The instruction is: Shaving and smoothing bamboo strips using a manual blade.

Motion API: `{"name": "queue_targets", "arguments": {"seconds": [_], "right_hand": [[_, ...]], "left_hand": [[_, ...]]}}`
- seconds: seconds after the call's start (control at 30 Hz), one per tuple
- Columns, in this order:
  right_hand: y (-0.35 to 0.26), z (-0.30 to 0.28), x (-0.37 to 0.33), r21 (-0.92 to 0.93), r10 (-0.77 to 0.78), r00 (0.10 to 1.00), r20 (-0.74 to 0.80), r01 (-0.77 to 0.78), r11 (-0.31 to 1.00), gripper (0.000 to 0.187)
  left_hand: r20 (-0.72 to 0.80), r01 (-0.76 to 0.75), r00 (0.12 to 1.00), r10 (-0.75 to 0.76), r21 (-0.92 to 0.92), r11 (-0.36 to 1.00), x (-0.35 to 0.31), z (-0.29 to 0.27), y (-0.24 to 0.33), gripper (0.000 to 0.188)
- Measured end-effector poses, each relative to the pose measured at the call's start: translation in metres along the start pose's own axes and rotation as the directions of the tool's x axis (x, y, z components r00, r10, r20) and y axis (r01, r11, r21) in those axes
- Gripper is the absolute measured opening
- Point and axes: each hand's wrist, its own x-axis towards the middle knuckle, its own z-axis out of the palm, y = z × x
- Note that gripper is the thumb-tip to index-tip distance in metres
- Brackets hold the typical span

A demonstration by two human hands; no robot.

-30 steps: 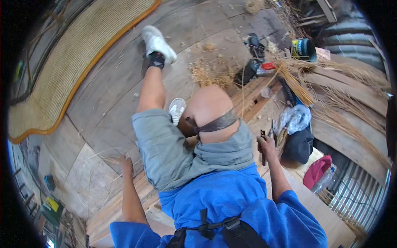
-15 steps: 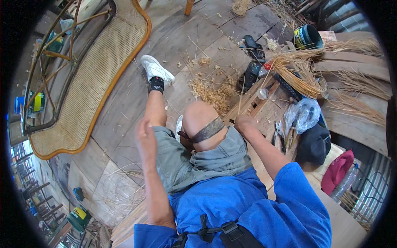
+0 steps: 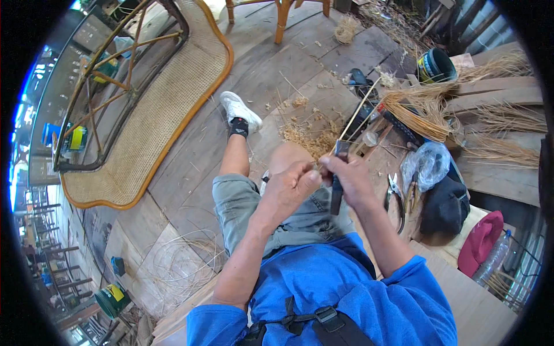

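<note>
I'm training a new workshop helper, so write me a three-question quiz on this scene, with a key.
1. The dark, flat tool is held in: A) the left hand; B) the right hand; C) neither.
2. True or false: the pliers are gripped in a hand.
3. Fill in: the maroon cap lies beside a clear ____.

Key: 1. B. 2. False; the pliers lie unheld. 3. Bottle.

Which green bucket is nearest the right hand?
The bucket at the picture's upper right, beside the pale strips. The other green buckets are over on the left, farther from the right hand.
</note>
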Motion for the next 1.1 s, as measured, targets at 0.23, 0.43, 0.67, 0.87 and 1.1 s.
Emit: {"name": "queue_targets", "arguments": {"seconds": [0.23, 0.43, 0.67, 0.87, 1.1], "right_hand": [[0.013, -0.003, 0.007, 0.111, -0.053, 0.997, -0.049, 0.058, 0.992, 0.015], [-0.016, -0.059, 0.055, 0.087, -0.098, 0.982, -0.162, 0.113, 0.990, 0.017], [-0.015, -0.068, 0.078, -0.096, -0.204, 0.969, -0.139, 0.192, 0.977, 0.021], [0.018, -0.097, 0.084, -0.885, -0.466, 0.857, 0.222, 0.377, 0.272, 0.022], [0.029, -0.049, 0.017, -0.791, -0.190, 0.950, 0.246, 0.310, 0.528, 0.030]], "left_hand": [[0.186, 0.330, 0.917, -0.352, 0.139, 0.934, -0.059, -0.021, -0.025, 0.023], [0.160, 0.439, 0.852, -0.498, 0.300, 0.847, -0.124, -0.052, -0.079, 0.019], [0.202, 0.306, 0.893, -0.403, 0.385, 0.871, -0.121, -0.039, -0.076, 0.023], [-0.055, 0.313, 0.950, -0.309, 0.193, 0.930, -0.067, 0.005, -0.054, 0.026], [-0.122, 0.119, 0.990, -0.069, 0.472, 0.873, -0.038, 0.030, -0.062, 0.027]]}}
